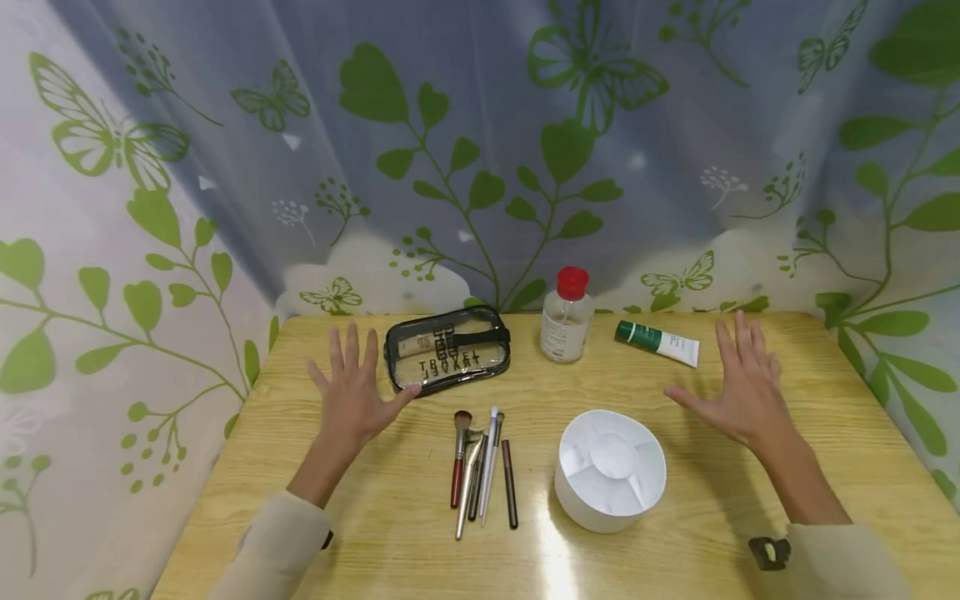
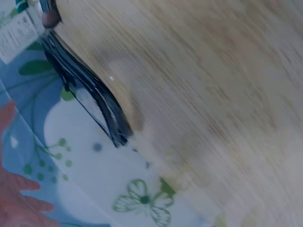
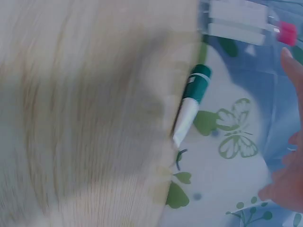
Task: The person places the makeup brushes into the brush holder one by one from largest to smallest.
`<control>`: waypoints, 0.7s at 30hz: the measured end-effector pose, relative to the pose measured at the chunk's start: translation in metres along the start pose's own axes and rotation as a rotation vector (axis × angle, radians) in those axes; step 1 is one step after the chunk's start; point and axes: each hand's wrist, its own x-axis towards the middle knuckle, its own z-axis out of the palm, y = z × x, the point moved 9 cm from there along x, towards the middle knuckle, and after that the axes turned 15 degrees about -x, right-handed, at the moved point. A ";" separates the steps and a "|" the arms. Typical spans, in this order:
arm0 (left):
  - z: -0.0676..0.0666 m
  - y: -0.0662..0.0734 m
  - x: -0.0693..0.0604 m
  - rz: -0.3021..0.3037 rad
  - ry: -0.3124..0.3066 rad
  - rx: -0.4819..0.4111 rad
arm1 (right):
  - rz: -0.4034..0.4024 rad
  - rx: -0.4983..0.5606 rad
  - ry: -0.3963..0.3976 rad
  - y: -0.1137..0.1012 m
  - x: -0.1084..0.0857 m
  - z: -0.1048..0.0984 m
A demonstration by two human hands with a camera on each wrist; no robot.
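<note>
With fingers spread, my left hand [image 1: 354, 404] is held over the table beside a clear, black-edged travel pouch [image 1: 450, 350]; its thumb overlaps the pouch's lower edge in the head view. My right hand [image 1: 746, 396], also spread and holding nothing, is nearest a green and white tube [image 1: 657, 342]. Between the hands lie several makeup brushes [image 1: 461, 450] and a dark pencil-like stick [image 1: 510, 483]. A white round organizer [image 1: 609, 508] with divided compartments stands right of them. Behind it is a clear bottle [image 1: 566, 329] with a red cap.
All of this is on a light wooden table [image 1: 375, 533]. A curtain [image 1: 480, 167] printed with green leaves and butterflies hangs along the table's back edge and both sides. The bottle stands upright near that back edge.
</note>
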 end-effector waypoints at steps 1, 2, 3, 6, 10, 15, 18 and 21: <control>0.000 0.003 -0.002 -0.003 0.002 -0.007 | 0.007 0.034 -0.009 -0.001 -0.002 -0.001; -0.001 0.006 -0.004 -0.002 0.004 -0.007 | 0.014 0.066 -0.021 -0.002 -0.004 -0.002; -0.001 0.010 -0.006 0.001 0.006 -0.016 | 0.022 0.100 -0.037 -0.003 -0.006 -0.002; 0.002 0.021 -0.011 0.019 -0.009 -0.064 | 0.037 0.186 -0.076 -0.009 -0.011 -0.002; 0.007 0.033 -0.017 0.037 -0.033 -0.134 | 0.010 0.280 -0.083 -0.022 -0.019 -0.004; 0.014 0.041 -0.025 0.035 -0.048 -0.165 | -0.034 0.351 -0.088 -0.041 -0.031 -0.005; 0.022 0.044 -0.030 0.022 -0.087 -0.223 | -0.050 0.369 -0.095 -0.049 -0.038 -0.004; 0.030 0.046 -0.035 0.000 -0.128 -0.289 | -0.079 0.418 -0.105 -0.058 -0.044 -0.001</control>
